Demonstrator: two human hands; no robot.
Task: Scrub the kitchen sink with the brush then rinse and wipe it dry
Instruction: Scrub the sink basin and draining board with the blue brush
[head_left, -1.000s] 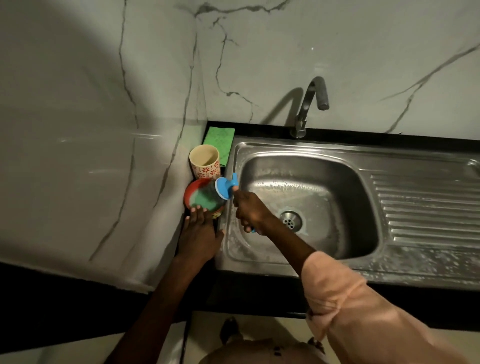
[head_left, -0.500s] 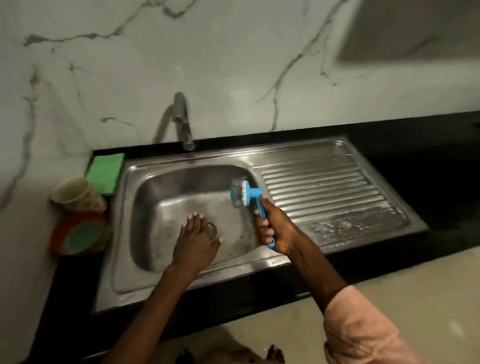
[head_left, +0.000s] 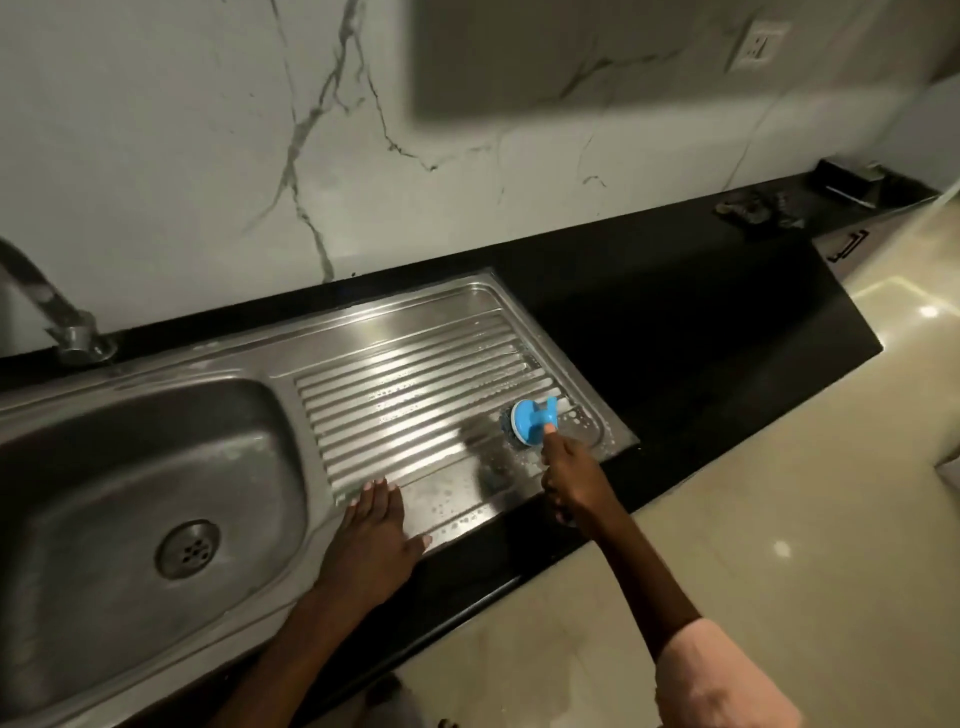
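Black countertop (head_left: 675, 322) frames the steel sink (head_left: 62, 415). Blue brush (head_left: 524, 422) stands head-down at the drainboard's (head_left: 405, 384) far right corner, gripped by the right hand (head_left: 569, 475); left hand (head_left: 371, 540) lies flat, fingers straight, bracing. Scrubbing along the ribs, with steady pressure, should clean the grooves best.

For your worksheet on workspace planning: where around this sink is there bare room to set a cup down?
Bare black countertop right of the drainboard; also the basin. Crowded: the drainboard's near edge, with left hand, right hand and brush.
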